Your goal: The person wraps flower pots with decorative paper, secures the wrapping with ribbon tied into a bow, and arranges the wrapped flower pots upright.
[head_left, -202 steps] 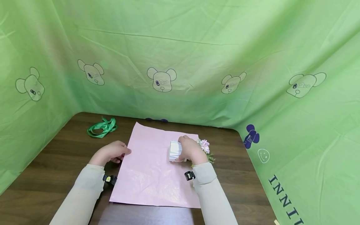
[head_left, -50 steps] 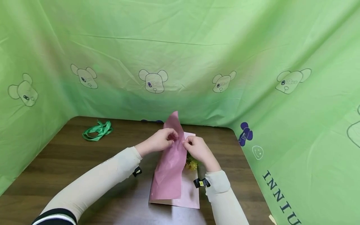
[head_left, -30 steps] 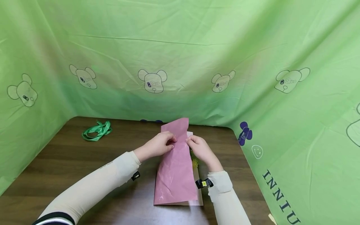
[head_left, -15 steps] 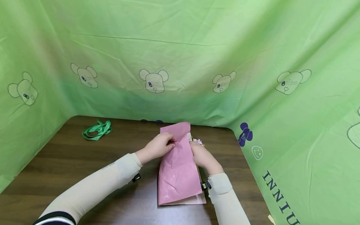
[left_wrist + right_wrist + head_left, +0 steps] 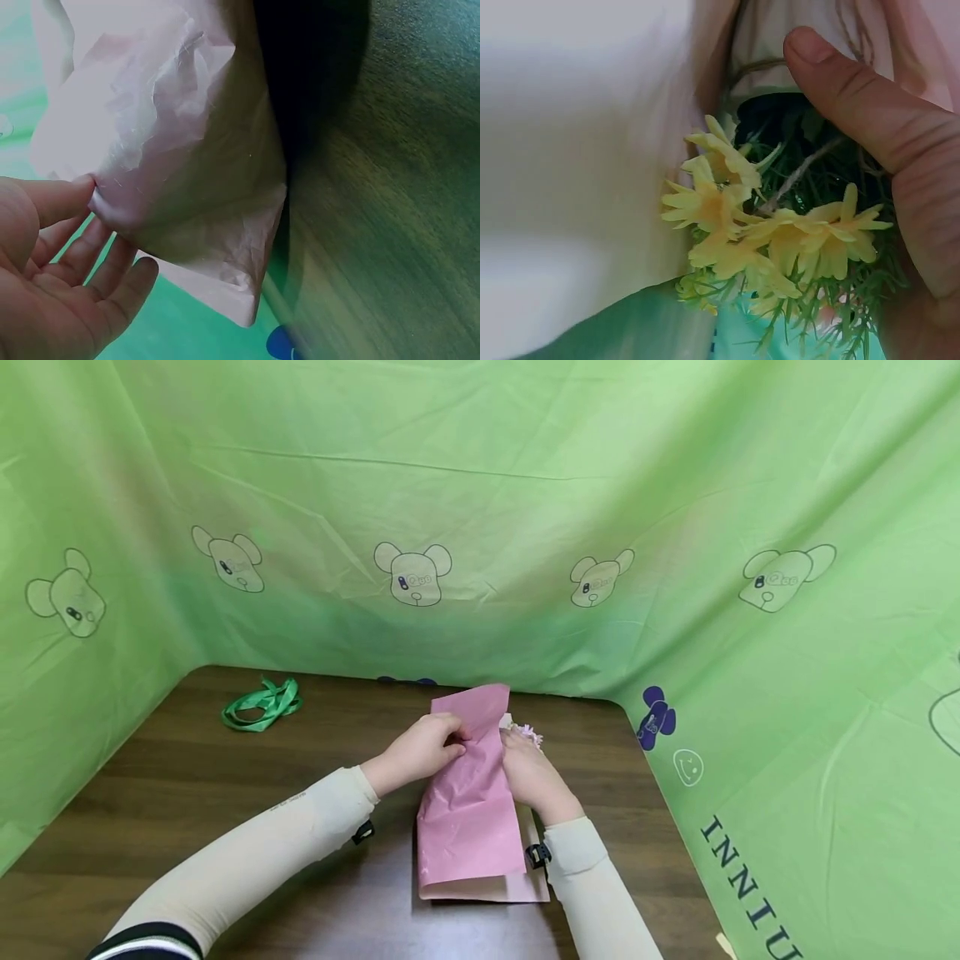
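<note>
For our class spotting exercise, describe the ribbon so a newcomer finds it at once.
Start at the brown table and look toward its far left corner. There lies a loosely coiled ribbon. It is narrow and green, unlike the broad pink paper further right.

The left arm (image 5: pixel 255 843), pale-sleeved, slants in from the near left; the left hand (image 5: pixel 420 747) points right, thumb and forefinger pinched, the other fingers loosely bent. The right arm (image 5: pixel 603 889) reaches in from the near right. The right hand (image 5: pixel 536 777), back upward, points far and left, thumb extended, fingers partly hidden. The hands are near each other, apart.
</note>
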The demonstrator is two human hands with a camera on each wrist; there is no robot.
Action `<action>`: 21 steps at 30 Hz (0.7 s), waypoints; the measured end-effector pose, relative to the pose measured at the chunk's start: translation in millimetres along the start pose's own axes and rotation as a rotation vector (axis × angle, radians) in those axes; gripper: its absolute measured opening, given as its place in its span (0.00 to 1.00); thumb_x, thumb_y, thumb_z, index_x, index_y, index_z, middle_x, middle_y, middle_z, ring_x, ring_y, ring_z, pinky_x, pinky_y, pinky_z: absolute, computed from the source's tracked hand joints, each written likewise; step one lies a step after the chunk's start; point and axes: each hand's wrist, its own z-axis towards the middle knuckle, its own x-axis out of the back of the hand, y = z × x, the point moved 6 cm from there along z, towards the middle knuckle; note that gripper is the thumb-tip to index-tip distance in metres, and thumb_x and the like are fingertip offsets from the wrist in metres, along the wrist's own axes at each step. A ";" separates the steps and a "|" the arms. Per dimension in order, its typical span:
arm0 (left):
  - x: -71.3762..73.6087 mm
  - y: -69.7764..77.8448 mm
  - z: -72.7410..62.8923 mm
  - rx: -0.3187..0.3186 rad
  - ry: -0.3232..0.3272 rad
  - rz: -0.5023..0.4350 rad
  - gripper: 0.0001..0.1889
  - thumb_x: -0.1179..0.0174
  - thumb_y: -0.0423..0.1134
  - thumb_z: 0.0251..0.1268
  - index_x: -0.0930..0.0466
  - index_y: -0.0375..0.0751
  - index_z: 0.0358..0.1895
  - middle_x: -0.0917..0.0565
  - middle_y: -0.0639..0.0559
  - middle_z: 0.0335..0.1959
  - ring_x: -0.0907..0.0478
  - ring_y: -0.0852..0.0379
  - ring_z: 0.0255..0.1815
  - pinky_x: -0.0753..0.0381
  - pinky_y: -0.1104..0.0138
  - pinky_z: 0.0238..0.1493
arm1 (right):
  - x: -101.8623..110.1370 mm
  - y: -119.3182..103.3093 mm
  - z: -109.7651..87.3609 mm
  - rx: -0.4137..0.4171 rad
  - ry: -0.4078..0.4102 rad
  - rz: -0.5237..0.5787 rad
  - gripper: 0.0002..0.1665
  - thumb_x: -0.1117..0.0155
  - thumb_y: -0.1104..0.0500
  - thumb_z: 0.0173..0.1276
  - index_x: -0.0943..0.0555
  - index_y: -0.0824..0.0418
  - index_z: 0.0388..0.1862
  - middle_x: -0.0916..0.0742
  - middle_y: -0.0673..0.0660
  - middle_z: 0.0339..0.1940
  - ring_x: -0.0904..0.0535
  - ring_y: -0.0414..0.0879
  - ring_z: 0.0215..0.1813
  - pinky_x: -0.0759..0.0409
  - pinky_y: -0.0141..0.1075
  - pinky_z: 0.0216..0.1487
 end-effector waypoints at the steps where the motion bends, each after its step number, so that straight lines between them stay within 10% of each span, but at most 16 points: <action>1: -0.4 -0.2 0.5 0.002 -0.004 0.002 0.05 0.30 0.33 0.64 0.14 0.47 0.40 0.15 0.56 0.39 0.17 0.56 0.45 0.18 0.61 0.53 | -0.1 -0.5 0.5 0.002 -0.001 -0.025 0.26 0.49 0.75 0.64 0.23 0.77 0.62 0.19 0.68 0.67 0.28 0.63 0.73 0.38 0.48 0.79; 9: -1.2 -2.4 1.9 0.008 -0.019 0.019 0.06 0.29 0.33 0.63 0.14 0.48 0.39 0.16 0.57 0.38 0.17 0.59 0.43 0.18 0.63 0.52 | -1.8 -5.1 6.7 0.020 0.014 -0.086 0.08 0.42 0.72 0.62 0.17 0.72 0.27 0.18 0.71 0.63 0.27 0.66 0.71 0.36 0.51 0.77; 16: -1.2 -4.7 1.8 0.016 -0.036 0.023 0.05 0.30 0.34 0.63 0.14 0.48 0.39 0.15 0.57 0.36 0.18 0.60 0.41 0.18 0.63 0.49 | -2.6 -1.2 7.6 -0.028 0.019 0.037 0.22 0.45 0.71 0.64 0.21 0.79 0.56 0.17 0.71 0.60 0.25 0.67 0.68 0.32 0.52 0.74; 21: -1.5 -7.7 1.1 0.036 -0.050 0.010 0.05 0.30 0.34 0.64 0.14 0.47 0.40 0.14 0.57 0.37 0.18 0.60 0.42 0.17 0.63 0.50 | -0.1 2.5 5.8 0.031 0.032 0.103 0.29 0.35 0.51 0.68 0.22 0.63 0.65 0.16 0.58 0.62 0.23 0.58 0.68 0.34 0.50 0.76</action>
